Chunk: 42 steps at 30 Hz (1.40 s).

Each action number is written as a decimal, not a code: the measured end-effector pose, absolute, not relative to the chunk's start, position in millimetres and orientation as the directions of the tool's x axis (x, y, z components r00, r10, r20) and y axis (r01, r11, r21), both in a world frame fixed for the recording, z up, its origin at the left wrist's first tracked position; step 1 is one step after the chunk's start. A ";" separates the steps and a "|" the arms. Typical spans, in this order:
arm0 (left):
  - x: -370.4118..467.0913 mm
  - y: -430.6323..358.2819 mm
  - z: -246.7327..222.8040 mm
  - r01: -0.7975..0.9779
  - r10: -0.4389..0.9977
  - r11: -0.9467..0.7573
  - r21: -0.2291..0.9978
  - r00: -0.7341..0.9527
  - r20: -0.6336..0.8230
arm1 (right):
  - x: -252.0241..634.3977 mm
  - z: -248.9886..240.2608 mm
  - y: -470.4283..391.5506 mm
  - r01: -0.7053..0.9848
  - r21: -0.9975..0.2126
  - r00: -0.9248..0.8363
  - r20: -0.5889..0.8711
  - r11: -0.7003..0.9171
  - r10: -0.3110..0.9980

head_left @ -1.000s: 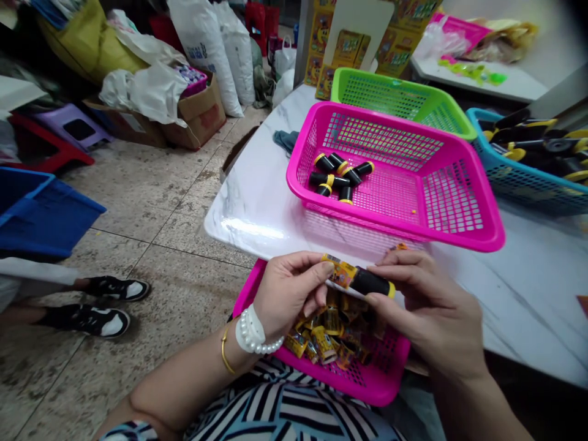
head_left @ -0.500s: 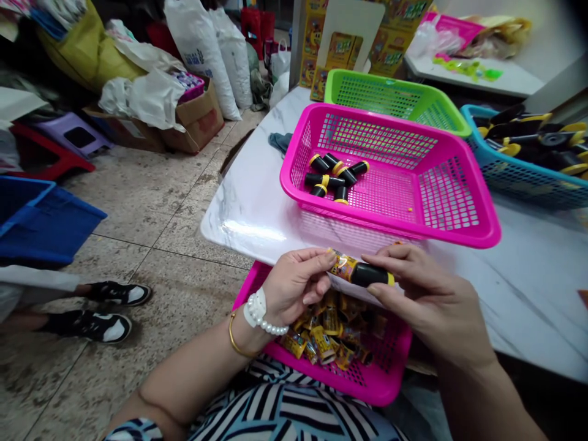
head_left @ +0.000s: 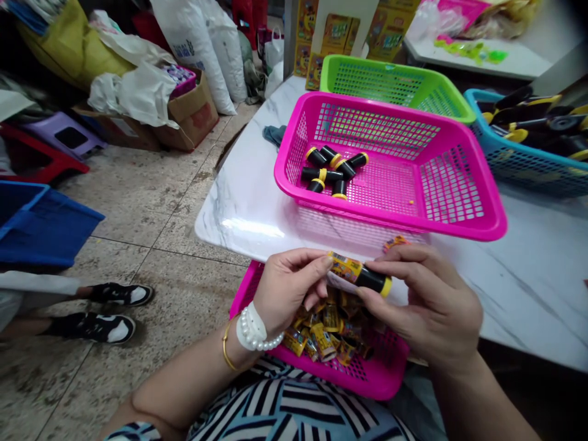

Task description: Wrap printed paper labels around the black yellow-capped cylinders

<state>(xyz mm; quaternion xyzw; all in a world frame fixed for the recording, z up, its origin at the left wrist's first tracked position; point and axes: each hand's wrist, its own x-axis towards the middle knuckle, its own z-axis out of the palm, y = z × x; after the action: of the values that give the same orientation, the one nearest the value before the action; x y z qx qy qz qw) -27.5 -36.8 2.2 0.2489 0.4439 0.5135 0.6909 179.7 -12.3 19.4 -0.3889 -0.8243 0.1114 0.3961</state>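
A small black tube [head_left: 362,275] with a yellow cap and a half-fitted printed yellow wrapper is held level between two hands, above the near edge of a pink basket on the lap [head_left: 367,380]. The left hand [head_left: 287,294] pinches the wrapper end between thumb and fingertips; the right hand [head_left: 427,303] closes thumb and forefinger on the black, capped end, its other fingers curled beneath. Directly under the grip, that lap basket holds a heap of loose yellow wrappers [head_left: 326,337]. A pearl bracelet [head_left: 252,334] and a thin gold bangle [head_left: 226,352] circle the left wrist. Just beyond the grip, on the white marble-look table [head_left: 248,208], a larger pink basket [head_left: 459,223] contains a cluster of bare black tubes [head_left: 331,171] at its far left corner. Behind it sits a green basket [head_left: 441,101], and to the far right a blue basket [head_left: 528,171] of black-and-yellow parts. Well left of the hands, another person's sneakers [head_left: 108,312] rest on the tiled floor beside a blue crate [head_left: 41,223].
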 end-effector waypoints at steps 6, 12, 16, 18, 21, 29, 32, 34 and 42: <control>-36.4 -28.5 10.5 -0.375 0.975 0.223 0.900 0.081 -0.207 | 180.7 20.8 -17.6 0.490 -0.531 -0.386 0.579 0.691 0.718; -39.2 -22.5 6.9 -0.312 0.913 0.361 0.879 0.309 -0.266 | 178.8 11.9 -18.2 0.435 -0.650 -0.393 0.485 0.623 0.781; -36.7 -25.3 3.7 -0.286 0.904 0.386 0.877 0.308 -0.298 | 183.9 -2.8 -31.9 0.381 -0.804 -0.294 0.363 0.457 0.884; -33.7 -27.3 2.2 -0.291 0.892 0.404 0.867 0.336 -0.303 | 185.7 -6.0 -38.0 0.389 -0.812 -0.276 0.348 0.435 0.896; -31.5 -31.0 1.2 -0.313 0.856 0.457 0.832 0.409 -0.317 | 187.8 -5.6 -41.5 0.413 -0.788 -0.305 0.352 0.456 0.885; -31.1 -39.5 2.7 -0.298 0.872 0.437 0.849 0.372 -0.318 | 182.0 -13.4 -43.4 0.277 -0.838 -0.342 0.372 0.471 0.863; -23.8 -37.0 -1.0 -0.304 0.862 0.457 0.836 0.381 -0.333 | 176.3 -16.9 -42.3 0.321 -0.796 -0.321 0.417 0.512 0.850; -23.9 -35.4 -4.1 -0.293 0.854 0.463 0.837 0.400 -0.332 | 176.2 -16.2 -40.2 0.365 -0.777 -0.306 0.420 0.513 0.854; -36.9 -45.6 -9.5 -0.188 0.913 0.296 0.937 0.345 -0.219 | 180.9 -16.0 -35.8 0.291 -0.784 -0.341 0.449 0.548 0.825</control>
<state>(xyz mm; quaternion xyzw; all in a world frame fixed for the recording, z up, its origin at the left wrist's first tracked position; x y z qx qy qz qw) -36.9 -45.6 -9.5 0.4405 0.4112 0.3977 0.6919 180.9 -35.8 -16.0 -0.3669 -0.7610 0.3027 0.4412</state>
